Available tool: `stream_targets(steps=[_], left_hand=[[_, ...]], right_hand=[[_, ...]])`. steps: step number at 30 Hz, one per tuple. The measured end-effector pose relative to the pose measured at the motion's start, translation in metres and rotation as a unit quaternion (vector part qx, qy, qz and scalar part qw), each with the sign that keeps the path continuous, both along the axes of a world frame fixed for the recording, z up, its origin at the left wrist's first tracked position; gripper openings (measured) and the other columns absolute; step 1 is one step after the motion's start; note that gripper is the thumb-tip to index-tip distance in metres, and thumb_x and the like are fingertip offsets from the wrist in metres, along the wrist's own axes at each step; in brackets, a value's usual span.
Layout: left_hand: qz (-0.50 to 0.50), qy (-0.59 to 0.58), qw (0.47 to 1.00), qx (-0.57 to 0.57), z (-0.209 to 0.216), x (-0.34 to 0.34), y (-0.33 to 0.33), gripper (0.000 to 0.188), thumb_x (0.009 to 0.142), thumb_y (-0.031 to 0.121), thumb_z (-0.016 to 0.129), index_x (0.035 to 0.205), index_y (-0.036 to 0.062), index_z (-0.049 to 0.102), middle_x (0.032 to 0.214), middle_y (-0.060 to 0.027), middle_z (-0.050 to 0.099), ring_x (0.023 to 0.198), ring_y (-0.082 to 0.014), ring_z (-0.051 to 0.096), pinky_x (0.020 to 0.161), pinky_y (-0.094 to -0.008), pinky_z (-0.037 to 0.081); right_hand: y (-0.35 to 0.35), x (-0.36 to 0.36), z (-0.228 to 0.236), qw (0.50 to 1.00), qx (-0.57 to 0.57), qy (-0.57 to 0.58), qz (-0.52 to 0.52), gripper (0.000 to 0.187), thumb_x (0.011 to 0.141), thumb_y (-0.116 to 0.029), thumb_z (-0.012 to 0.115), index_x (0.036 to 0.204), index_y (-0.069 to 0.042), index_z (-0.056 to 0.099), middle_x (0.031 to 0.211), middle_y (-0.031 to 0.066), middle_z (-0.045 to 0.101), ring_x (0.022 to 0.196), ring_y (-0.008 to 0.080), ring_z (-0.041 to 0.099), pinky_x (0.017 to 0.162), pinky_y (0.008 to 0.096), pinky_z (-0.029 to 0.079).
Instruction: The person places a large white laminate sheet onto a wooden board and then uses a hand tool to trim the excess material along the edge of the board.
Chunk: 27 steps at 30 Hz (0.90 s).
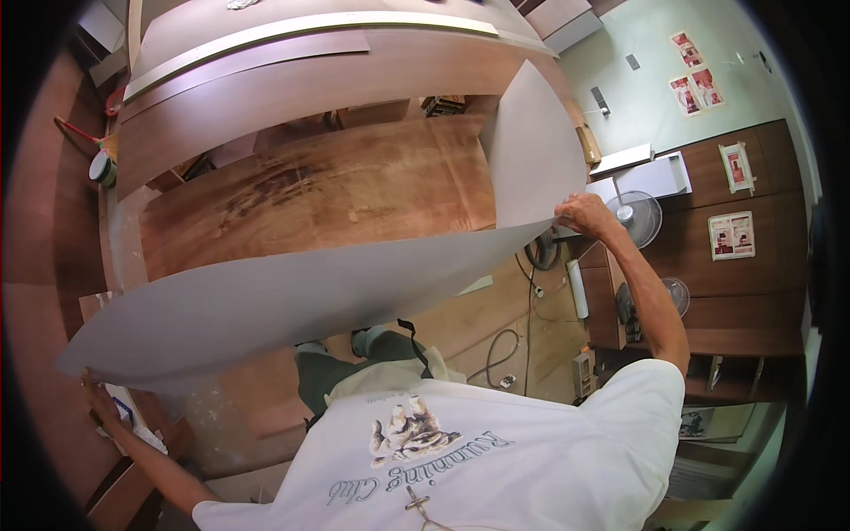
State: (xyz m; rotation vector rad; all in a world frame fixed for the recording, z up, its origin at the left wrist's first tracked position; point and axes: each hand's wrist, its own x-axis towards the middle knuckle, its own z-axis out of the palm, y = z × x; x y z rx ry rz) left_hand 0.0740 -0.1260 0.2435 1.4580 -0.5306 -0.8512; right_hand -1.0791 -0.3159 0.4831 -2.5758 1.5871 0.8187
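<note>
A large, thin, flexible grey sheet (310, 288) stretches between my spread arms, in front of my body. Its right end curls upward into a tall pointed flap (536, 146). My right hand (584, 215) is closed on the sheet's edge at the fold. Far to the left, my left hand (102, 398) grips the lower corner, its fingers partly hidden at the edge. Beyond the sheet lies a brown wooden board (328, 181) with dark stains on its surface. The sheet's near edge hides part of that board.
Long panels and a pale strip (310, 31) lie farther back. A bucket (103, 168) stands at the far left. Fans (637, 217) are at the right beside brown cabinets (735, 274). Cables (505, 358) trail across the floor, near a white roll (577, 288).
</note>
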Motion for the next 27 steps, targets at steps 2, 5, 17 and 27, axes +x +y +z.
stream_targets(steps=[2,5,17,27], left_hand=[[0.080,-0.077,0.989,0.095,-0.048,0.005,0.004,0.061,0.099,0.036,0.065,0.148,0.0057,0.046,0.148,-0.0064,0.052,0.136,-0.0232,0.046,0.115,-0.0415,0.031],[0.069,-0.100,0.988,0.098,-0.036,0.101,0.012,0.060,0.099,0.036,0.065,0.149,0.0082,0.047,0.148,-0.0050,0.054,0.136,-0.0220,0.047,0.114,-0.0407,0.031],[0.109,-0.015,0.975,0.194,-0.159,0.146,-0.035,0.076,0.091,0.042,0.074,0.151,0.0112,0.040,0.149,-0.0083,0.049,0.143,-0.0262,0.039,0.117,-0.0501,0.027],[0.175,-0.036,0.960,0.217,-0.272,0.161,-0.068,0.063,0.093,0.038,0.073,0.140,0.0019,0.052,0.139,-0.0132,0.058,0.132,-0.0265,0.052,0.110,-0.0422,0.039]], right_hand=[[-0.013,0.023,0.007,0.999,0.018,0.040,0.020,0.016,0.087,-0.028,0.073,0.090,-0.014,0.068,0.084,0.0103,0.068,0.089,0.0331,0.067,0.077,0.0463,0.054],[-0.041,0.072,-0.017,0.998,0.003,-0.012,0.054,0.018,0.087,-0.031,0.072,0.089,-0.014,0.068,0.082,0.0102,0.067,0.088,0.0333,0.066,0.076,0.0469,0.053],[-0.102,0.245,-0.092,0.996,0.070,0.016,0.061,0.021,0.087,-0.030,0.073,0.086,-0.010,0.069,0.082,0.0117,0.069,0.089,0.0339,0.066,0.078,0.0468,0.052],[-0.150,0.334,-0.135,0.995,0.081,0.029,0.041,0.021,0.085,-0.027,0.074,0.089,-0.007,0.072,0.085,0.0140,0.070,0.090,0.0345,0.066,0.080,0.0458,0.052]])
